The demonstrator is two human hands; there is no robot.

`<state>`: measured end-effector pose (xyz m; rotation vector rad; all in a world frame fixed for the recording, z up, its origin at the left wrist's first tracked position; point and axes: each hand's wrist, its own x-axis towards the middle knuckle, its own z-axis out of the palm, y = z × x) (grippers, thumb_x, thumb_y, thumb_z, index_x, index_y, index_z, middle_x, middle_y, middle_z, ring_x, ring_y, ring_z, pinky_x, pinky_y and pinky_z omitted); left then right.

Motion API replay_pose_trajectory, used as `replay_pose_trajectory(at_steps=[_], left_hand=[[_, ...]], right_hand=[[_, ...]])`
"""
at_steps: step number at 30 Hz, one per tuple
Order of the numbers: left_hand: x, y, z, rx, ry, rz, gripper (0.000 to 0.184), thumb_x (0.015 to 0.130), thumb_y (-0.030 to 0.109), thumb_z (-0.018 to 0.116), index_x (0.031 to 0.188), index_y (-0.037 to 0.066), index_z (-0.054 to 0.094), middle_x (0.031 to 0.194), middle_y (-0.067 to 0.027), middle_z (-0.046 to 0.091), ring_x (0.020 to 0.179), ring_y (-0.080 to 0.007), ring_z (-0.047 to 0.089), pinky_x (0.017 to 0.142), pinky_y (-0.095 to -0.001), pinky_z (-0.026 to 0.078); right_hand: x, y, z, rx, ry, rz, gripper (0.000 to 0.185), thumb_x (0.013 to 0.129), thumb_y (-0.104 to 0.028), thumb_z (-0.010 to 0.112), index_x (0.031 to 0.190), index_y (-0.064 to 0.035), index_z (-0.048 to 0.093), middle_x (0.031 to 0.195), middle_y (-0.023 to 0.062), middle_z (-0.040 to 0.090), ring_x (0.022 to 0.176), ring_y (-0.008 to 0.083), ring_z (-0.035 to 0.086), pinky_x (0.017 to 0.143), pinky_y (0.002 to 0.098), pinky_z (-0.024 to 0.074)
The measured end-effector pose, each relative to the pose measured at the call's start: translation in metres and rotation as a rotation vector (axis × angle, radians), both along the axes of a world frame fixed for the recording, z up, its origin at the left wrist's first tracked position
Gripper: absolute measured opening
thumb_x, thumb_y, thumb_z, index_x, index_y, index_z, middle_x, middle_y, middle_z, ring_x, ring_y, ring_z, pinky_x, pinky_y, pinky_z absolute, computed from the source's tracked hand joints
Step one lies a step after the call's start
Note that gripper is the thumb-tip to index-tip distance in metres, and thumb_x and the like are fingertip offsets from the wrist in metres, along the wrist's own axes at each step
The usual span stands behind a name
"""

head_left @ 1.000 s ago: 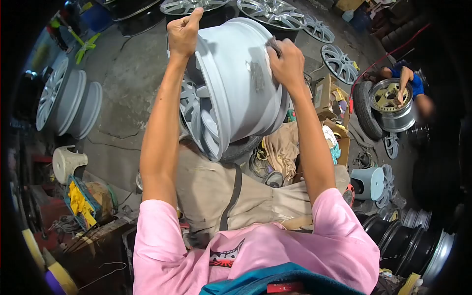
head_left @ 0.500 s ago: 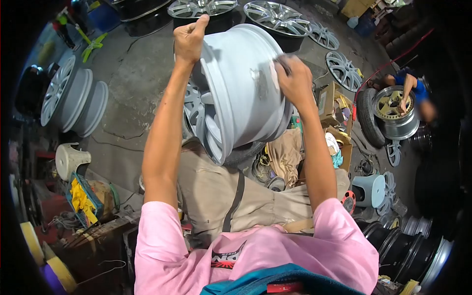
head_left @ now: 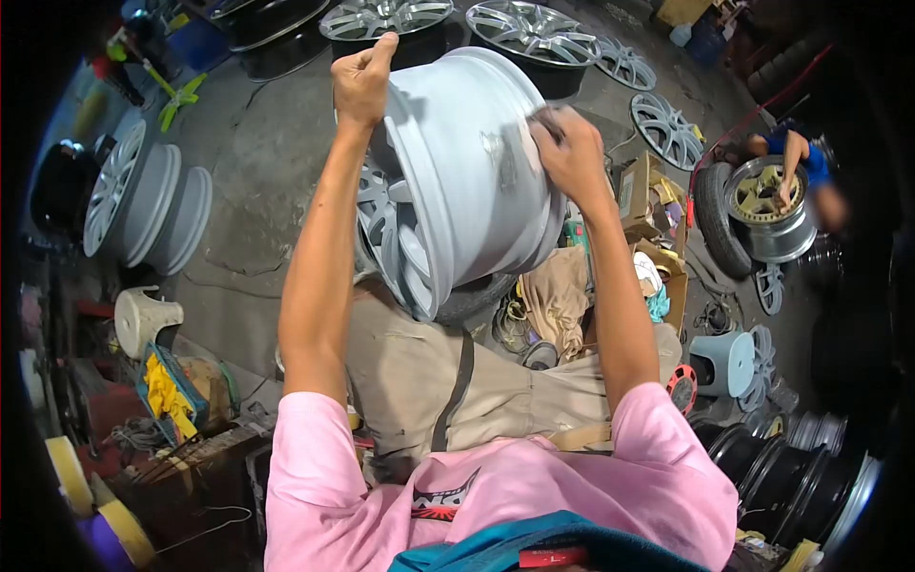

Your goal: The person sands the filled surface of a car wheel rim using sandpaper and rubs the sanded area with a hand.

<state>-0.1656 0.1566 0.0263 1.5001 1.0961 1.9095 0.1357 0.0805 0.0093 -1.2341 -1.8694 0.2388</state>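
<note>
Pale-grey metal, a multi-spoked wheel stands tilted just beyond the beige trousers in the head view. The left hand has its grip closed on the wheel's left edge, thumb raised. The right hand, fingers bent and blurred, touches the barrel; I cannot tell whether its grip is closed on something. The pink T-shirt's black-and-red logo is creased, unreadable.

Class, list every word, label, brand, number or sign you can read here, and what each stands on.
No text reads with certainty.
Black-and-red print on pink fabric T-shirt: letters partly folded, unclear.
Rectangular red label on teal cloth: any marks too faint to read.
</note>
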Motion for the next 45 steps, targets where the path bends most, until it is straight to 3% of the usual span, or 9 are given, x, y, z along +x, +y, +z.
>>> replay_pose_trajectory(at_steps=[17, 19, 25, 29, 31, 35, 37, 43, 45], left_hand=[[-0.002, -0.002, 0.002, -0.013, -0.029, 0.000, 0.059, 0.101, 0.028, 0.070, 0.051, 0.015, 0.039, 0.055, 0.0114, 0.036, 0.050, -0.0015, 0.028, 0.047, -0.0278, 0.017], [-0.002, -0.004, -0.003, -0.020, -0.030, 0.019, 0.061, 0.100, 0.031, 0.070, 0.051, 0.012, 0.038, 0.055, 0.0124, 0.034, 0.053, -0.0019, 0.027, 0.049, -0.0296, 0.017], [-0.005, -0.005, 0.004, -0.002, -0.014, -0.036, 0.058, 0.102, 0.027, 0.069, 0.052, 0.017, 0.042, 0.054, 0.0107, 0.040, 0.047, -0.0011, 0.030, 0.045, -0.0263, 0.018], [0.001, -0.007, 0.003, -0.013, -0.033, -0.015, 0.062, 0.099, 0.030, 0.071, 0.050, 0.012, 0.038, 0.055, 0.0116, 0.034, 0.053, -0.0028, 0.027, 0.050, -0.0295, 0.018], [0.005, -0.001, 0.001, -0.024, -0.016, 0.021, 0.062, 0.099, 0.030, 0.071, 0.050, 0.012, 0.038, 0.055, 0.0115, 0.034, 0.053, -0.0030, 0.027, 0.050, -0.0296, 0.018], [-0.003, -0.004, 0.004, -0.015, -0.012, -0.020, 0.059, 0.102, 0.028, 0.070, 0.050, 0.016, 0.042, 0.053, 0.0094, 0.040, 0.046, -0.0016, 0.030, 0.044, -0.0267, 0.017], [-0.004, -0.007, 0.003, -0.031, 0.001, 0.005, 0.061, 0.100, 0.031, 0.070, 0.052, 0.011, 0.037, 0.056, 0.0112, 0.034, 0.054, -0.0029, 0.027, 0.050, -0.0302, 0.018], [-0.002, 0.002, -0.002, -0.012, 0.001, -0.012, 0.059, 0.102, 0.028, 0.069, 0.051, 0.016, 0.043, 0.053, 0.0095, 0.040, 0.046, -0.0015, 0.031, 0.044, -0.0257, 0.019], [-0.005, 0.002, -0.004, -0.009, 0.010, -0.014, 0.059, 0.102, 0.028, 0.068, 0.051, 0.016, 0.043, 0.053, 0.0093, 0.040, 0.046, -0.0016, 0.031, 0.044, -0.0258, 0.020]], right_hand=[[-0.012, 0.008, -0.005, 0.219, -0.170, -0.071, 0.016, 0.090, -0.015, 0.068, 0.097, -0.0023, 0.074, 0.087, 0.0191, 0.061, 0.085, 0.0415, 0.064, 0.075, 0.0500, 0.0505], [-0.006, -0.009, -0.005, 0.067, -0.088, -0.068, 0.015, 0.089, -0.015, 0.068, 0.096, -0.0024, 0.074, 0.084, 0.0187, 0.061, 0.083, 0.0416, 0.064, 0.074, 0.0502, 0.0500], [-0.016, 0.033, 0.008, 0.176, -0.199, -0.052, 0.024, 0.092, -0.022, 0.066, 0.103, -0.0030, 0.074, 0.083, 0.0213, 0.062, 0.083, 0.0421, 0.063, 0.075, 0.0472, 0.0473], [0.000, -0.007, 0.013, -0.113, -0.108, 0.000, 0.022, 0.091, -0.019, 0.062, 0.101, -0.0041, 0.075, 0.087, 0.0229, 0.064, 0.086, 0.0431, 0.064, 0.079, 0.0501, 0.0491], [-0.002, 0.012, 0.008, 0.110, -0.129, 0.045, 0.021, 0.091, -0.019, 0.062, 0.101, -0.0047, 0.075, 0.087, 0.0217, 0.064, 0.086, 0.0427, 0.063, 0.078, 0.0506, 0.0491], [-0.023, 0.035, 0.007, 0.176, -0.203, -0.078, 0.020, 0.091, -0.019, 0.065, 0.099, -0.0028, 0.074, 0.085, 0.0202, 0.061, 0.084, 0.0421, 0.063, 0.075, 0.0517, 0.0490], [-0.011, 0.010, -0.008, 0.212, -0.222, -0.067, 0.020, 0.091, -0.019, 0.066, 0.100, -0.0025, 0.074, 0.085, 0.0195, 0.060, 0.083, 0.0410, 0.063, 0.073, 0.0502, 0.0495], [-0.003, -0.042, -0.018, 0.050, -0.017, -0.115, 0.016, 0.091, -0.016, 0.068, 0.097, -0.0028, 0.074, 0.085, 0.0178, 0.061, 0.085, 0.0397, 0.064, 0.074, 0.0504, 0.0499], [-0.012, 0.004, -0.009, 0.242, -0.104, -0.056, 0.016, 0.091, -0.016, 0.068, 0.098, -0.0033, 0.075, 0.085, 0.0180, 0.061, 0.083, 0.0403, 0.065, 0.073, 0.0509, 0.0501]])
